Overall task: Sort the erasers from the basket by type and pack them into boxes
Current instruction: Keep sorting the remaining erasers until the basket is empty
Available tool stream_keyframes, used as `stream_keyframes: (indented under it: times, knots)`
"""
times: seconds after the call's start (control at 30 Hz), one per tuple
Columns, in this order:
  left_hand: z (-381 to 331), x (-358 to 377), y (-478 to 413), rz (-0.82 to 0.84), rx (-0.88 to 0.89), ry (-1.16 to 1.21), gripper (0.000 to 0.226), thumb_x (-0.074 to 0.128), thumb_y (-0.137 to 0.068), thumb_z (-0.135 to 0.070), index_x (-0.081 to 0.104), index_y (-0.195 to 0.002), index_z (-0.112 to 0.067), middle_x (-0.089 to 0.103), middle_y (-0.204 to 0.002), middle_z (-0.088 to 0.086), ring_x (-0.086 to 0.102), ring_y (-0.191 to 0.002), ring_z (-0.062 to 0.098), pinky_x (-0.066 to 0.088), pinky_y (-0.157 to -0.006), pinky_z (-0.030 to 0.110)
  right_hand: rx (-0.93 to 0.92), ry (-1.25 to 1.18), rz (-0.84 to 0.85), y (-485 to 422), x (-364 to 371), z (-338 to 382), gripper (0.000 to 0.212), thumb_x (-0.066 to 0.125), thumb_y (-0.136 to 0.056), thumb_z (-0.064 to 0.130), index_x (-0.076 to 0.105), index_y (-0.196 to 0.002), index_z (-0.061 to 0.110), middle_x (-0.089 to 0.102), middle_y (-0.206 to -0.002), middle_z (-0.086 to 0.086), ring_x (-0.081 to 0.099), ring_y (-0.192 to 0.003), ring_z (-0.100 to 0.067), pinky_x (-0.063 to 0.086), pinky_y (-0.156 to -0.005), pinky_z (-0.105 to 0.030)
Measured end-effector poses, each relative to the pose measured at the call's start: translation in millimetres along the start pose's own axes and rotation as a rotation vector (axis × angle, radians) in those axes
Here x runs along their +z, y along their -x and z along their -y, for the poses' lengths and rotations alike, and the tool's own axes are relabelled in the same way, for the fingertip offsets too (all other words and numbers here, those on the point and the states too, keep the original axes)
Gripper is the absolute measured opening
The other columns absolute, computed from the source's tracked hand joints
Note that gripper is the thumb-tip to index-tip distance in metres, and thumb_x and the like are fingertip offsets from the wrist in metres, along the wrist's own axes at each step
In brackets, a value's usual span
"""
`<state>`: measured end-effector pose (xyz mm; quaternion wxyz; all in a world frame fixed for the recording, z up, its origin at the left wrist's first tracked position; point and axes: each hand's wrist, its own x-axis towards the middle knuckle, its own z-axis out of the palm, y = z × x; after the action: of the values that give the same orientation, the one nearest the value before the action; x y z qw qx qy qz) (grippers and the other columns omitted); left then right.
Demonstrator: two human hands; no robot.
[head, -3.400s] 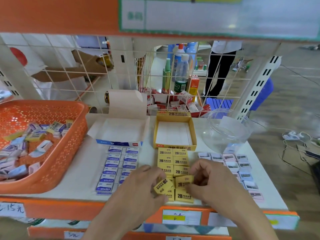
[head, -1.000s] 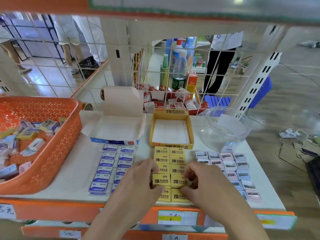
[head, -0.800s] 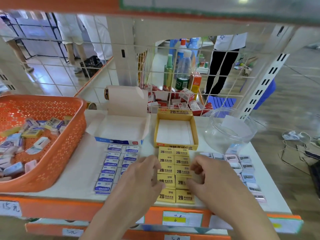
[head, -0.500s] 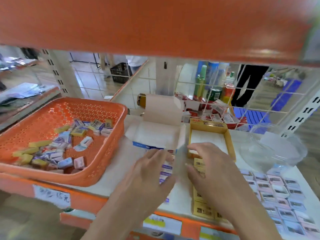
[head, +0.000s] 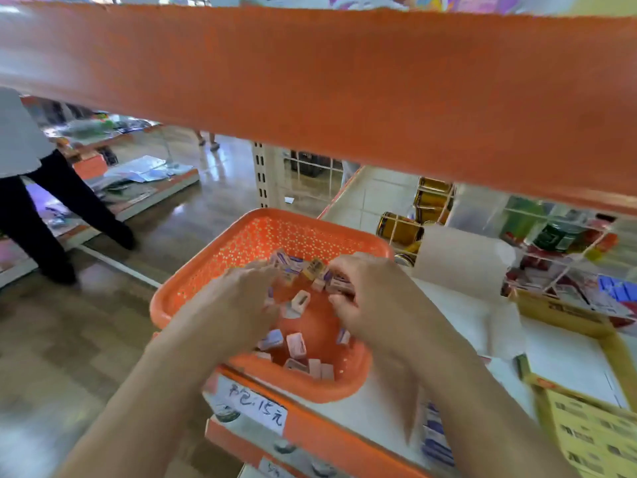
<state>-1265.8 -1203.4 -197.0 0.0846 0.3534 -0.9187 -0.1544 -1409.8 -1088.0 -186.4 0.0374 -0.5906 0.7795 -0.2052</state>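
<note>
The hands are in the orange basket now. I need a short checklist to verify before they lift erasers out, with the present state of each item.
1. Left hand and right hand are both inside the orange basket: ok.
2. Loose erasers lie within reach on the basket floor: ok.
3. Right hand's fingers grip an eraser: cannot tell, blurred.
4. Type of the erasers under the hands: cannot tell.
5. Yellow box stands open to the right of the basket: ok.
</note>
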Motion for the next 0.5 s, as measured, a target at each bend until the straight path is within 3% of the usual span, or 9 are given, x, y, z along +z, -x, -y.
stream_keyframes:
  times: [0.1, 0.2, 0.27, 0.33, 0.4, 0.5]
  knots:
    - [11.8, -1.6, -31.1, 0.157, 0.015, -0.090, 0.027, 0.059, -0.089, -0.027, 0.061, -0.117, -0.026, 0.063, -0.109, -0.002, 0.059, -0.093, 0.017, 0.047, -0.074, 0.025, 0.102, 0.174, 0.178, -35.4, 11.9, 4.7, 0.015, 0.054, -0.088, 0.013, 0.060, -0.102, 0.014, 0.060, -0.107, -0.007, 0.057, -0.098, -0.023, 0.044, -0.075, -0.030]
    - [4.6, 10.5, -59.4, 0.340, 0.169, -0.263, 0.028, 0.057, -0.090, -0.028, 0.060, -0.114, -0.014, 0.064, -0.112, 0.003, 0.061, -0.093, 0.021, 0.051, -0.075, 0.030, 0.176, 0.350, 0.379, -56.8, 21.3, 4.8, 0.007, 0.056, -0.085, 0.007, 0.060, -0.085, 0.013, 0.064, -0.103, -0.012, 0.060, -0.093, -0.028, 0.039, -0.066, -0.029]
    - [-2.0, 21.3, -70.4, 0.413, 0.291, -0.393, 0.036, 0.054, -0.092, -0.028, 0.054, -0.125, -0.011, 0.061, -0.122, 0.005, 0.059, -0.107, 0.023, 0.044, -0.079, 0.027, 0.202, 0.409, 0.463, -62.6, 33.0, 0.3, 0.019, 0.058, -0.084, 0.007, 0.065, -0.102, 0.009, 0.063, -0.106, -0.011, 0.061, -0.098, -0.030, 0.043, -0.070, -0.030]
    - [-9.3, 28.8, -74.4, 0.431, 0.359, -0.490, 0.039, 0.051, -0.095, -0.024, 0.051, -0.130, -0.006, 0.059, -0.126, 0.007, 0.054, -0.114, 0.022, 0.030, -0.073, 0.019, 0.239, 0.451, 0.494, -63.8, 44.6, -4.3, 0.037, 0.061, -0.083, 0.009, 0.060, -0.119, 0.012, 0.058, -0.115, -0.011, 0.059, -0.103, -0.033, 0.048, -0.077, -0.035]
    - [-15.1, 30.7, -74.6, 0.439, 0.372, -0.542, 0.040, 0.049, -0.097, -0.017, 0.048, -0.134, -0.003, 0.060, -0.125, 0.009, 0.055, -0.114, 0.022, 0.020, -0.084, 0.018, 0.269, 0.460, 0.508, -64.5, 50.7, -6.1, 0.044, 0.062, -0.082, 0.011, 0.055, -0.126, 0.012, 0.055, -0.120, -0.012, 0.058, -0.105, -0.035, 0.048, -0.080, -0.037]
    - [-14.2, 30.2, -73.2, 0.515, 0.357, -0.529, 0.032, 0.050, -0.094, -0.009, 0.057, -0.123, -0.001, 0.063, -0.121, 0.012, 0.058, -0.110, 0.025, 0.038, -0.075, 0.024, 0.263, 0.492, 0.525, -63.7, 51.4, -4.9, 0.043, 0.061, -0.084, 0.013, 0.054, -0.127, 0.013, 0.053, -0.123, -0.013, 0.056, -0.109, -0.034, 0.049, -0.085, -0.038]
